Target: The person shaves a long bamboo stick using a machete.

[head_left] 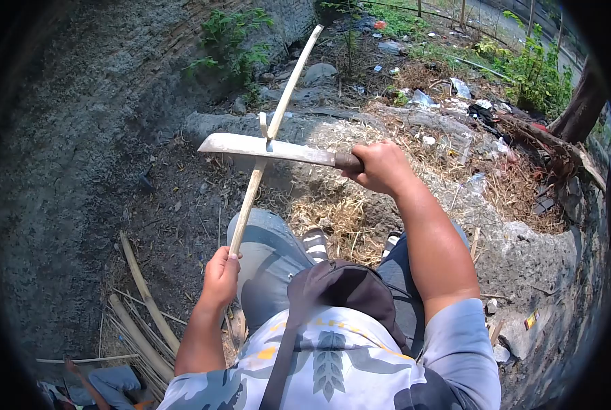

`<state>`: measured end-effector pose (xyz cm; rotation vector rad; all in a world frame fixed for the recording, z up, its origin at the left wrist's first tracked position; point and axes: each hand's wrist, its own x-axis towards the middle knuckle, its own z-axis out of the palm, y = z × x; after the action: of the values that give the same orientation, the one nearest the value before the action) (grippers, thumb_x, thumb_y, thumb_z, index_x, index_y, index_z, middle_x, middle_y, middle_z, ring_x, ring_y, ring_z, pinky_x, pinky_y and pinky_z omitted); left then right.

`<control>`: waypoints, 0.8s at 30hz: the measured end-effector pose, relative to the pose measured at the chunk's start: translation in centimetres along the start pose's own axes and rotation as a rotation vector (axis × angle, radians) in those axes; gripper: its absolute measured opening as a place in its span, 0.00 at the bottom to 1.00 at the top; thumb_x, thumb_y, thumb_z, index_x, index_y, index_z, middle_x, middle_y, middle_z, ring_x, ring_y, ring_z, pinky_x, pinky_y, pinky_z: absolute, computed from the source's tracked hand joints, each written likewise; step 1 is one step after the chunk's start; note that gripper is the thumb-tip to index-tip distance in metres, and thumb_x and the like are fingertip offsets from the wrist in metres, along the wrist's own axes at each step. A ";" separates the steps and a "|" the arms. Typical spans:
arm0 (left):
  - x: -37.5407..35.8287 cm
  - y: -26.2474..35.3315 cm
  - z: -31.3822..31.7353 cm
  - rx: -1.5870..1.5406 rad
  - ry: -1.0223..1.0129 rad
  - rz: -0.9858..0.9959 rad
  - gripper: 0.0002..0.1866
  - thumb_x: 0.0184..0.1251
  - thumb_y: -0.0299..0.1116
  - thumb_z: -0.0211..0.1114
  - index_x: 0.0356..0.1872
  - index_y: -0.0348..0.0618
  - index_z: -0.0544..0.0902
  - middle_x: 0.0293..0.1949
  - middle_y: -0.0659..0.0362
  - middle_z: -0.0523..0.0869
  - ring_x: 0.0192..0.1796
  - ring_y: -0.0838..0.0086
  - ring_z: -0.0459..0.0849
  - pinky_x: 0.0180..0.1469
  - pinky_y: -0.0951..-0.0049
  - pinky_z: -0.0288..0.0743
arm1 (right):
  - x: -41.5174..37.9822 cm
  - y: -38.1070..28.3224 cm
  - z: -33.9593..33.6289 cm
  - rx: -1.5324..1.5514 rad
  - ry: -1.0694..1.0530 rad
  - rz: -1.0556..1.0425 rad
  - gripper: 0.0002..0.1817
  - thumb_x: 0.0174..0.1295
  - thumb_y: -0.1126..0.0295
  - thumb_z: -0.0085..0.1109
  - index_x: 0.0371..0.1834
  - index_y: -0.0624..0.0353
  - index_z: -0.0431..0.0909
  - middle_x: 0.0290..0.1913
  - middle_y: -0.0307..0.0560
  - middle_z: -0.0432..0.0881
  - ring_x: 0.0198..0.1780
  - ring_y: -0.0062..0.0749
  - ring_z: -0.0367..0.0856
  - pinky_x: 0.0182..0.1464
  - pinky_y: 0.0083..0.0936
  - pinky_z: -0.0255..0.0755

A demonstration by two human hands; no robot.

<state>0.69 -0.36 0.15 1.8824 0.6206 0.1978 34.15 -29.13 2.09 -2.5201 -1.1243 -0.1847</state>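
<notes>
My left hand (221,275) is wrapped round the lower end of a long, pale wooden strip (249,198), which slants up and away from me. My right hand (382,167) grips the dark handle of a machete (291,152). The broad blade lies across the strip, pointing left, and touches it around the middle. A short curled shaving (263,124) stands up from the strip just beyond the blade. Both hands are above my knees, the right one farther forward.
Long split strips (144,294) lie at the lower left, near another person's arm and legs (107,386). A rough wall (66,171) rises at left. Wood shavings (333,219) cover ground by my feet. Litter, a tree trunk (582,106) and plants stand at the upper right.
</notes>
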 end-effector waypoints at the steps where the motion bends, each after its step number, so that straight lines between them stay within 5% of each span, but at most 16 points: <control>1: 0.0 0.3 0.2 0.002 0.014 -0.006 0.11 0.85 0.36 0.53 0.48 0.39 0.80 0.24 0.71 0.73 0.23 0.88 0.66 0.25 0.79 0.61 | -0.3 -0.6 -0.4 0.005 0.008 -0.031 0.19 0.60 0.48 0.73 0.38 0.52 0.83 0.35 0.50 0.90 0.41 0.53 0.90 0.49 0.47 0.82; 4: 0.6 0.8 1.1 0.015 0.034 -0.021 0.11 0.85 0.36 0.54 0.47 0.39 0.80 0.24 0.71 0.74 0.24 0.88 0.67 0.25 0.78 0.62 | -0.4 -2.6 0.4 0.055 -0.057 -0.113 0.16 0.57 0.53 0.73 0.39 0.49 0.81 0.33 0.51 0.88 0.39 0.54 0.89 0.43 0.52 0.82; 7: 1.0 0.2 1.6 0.035 0.011 0.018 0.11 0.84 0.35 0.54 0.47 0.39 0.81 0.24 0.70 0.74 0.25 0.87 0.68 0.27 0.77 0.63 | -0.3 -4.3 2.2 0.026 -0.032 -0.265 0.14 0.54 0.58 0.73 0.36 0.51 0.80 0.31 0.49 0.87 0.38 0.52 0.89 0.47 0.51 0.82; 10: 0.1 0.5 0.6 0.099 -0.006 -0.007 0.11 0.83 0.34 0.54 0.45 0.39 0.81 0.24 0.69 0.75 0.26 0.86 0.70 0.28 0.76 0.64 | 0.4 -1.2 2.9 0.002 0.088 -0.189 0.12 0.56 0.60 0.70 0.38 0.53 0.81 0.31 0.52 0.88 0.38 0.53 0.89 0.51 0.49 0.82; 12: -1.0 0.4 -0.4 0.154 -0.002 0.004 0.10 0.82 0.33 0.54 0.45 0.38 0.82 0.24 0.68 0.76 0.27 0.86 0.71 0.29 0.75 0.66 | 1.5 1.3 2.4 0.128 0.017 0.342 0.12 0.59 0.62 0.66 0.41 0.56 0.84 0.38 0.54 0.90 0.45 0.55 0.90 0.54 0.50 0.81; 16: -3.4 -0.1 -2.2 0.300 0.008 0.042 0.10 0.81 0.32 0.55 0.43 0.38 0.81 0.24 0.66 0.77 0.28 0.84 0.72 0.30 0.73 0.68 | 1.7 5.2 3.1 0.417 0.161 0.645 0.15 0.57 0.61 0.65 0.43 0.58 0.86 0.41 0.60 0.90 0.47 0.56 0.89 0.54 0.50 0.80; 24: -1.9 1.0 -0.9 0.214 -0.012 0.067 0.10 0.83 0.33 0.55 0.44 0.38 0.81 0.24 0.68 0.75 0.26 0.84 0.70 0.29 0.74 0.66 | 1.1 1.2 3.1 0.330 0.211 0.341 0.14 0.60 0.58 0.70 0.41 0.56 0.85 0.37 0.60 0.89 0.43 0.60 0.88 0.47 0.49 0.79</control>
<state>-0.99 -0.78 1.67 2.1107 0.5895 0.1683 35.66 -27.91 -0.85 -2.2868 -0.5777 -0.1538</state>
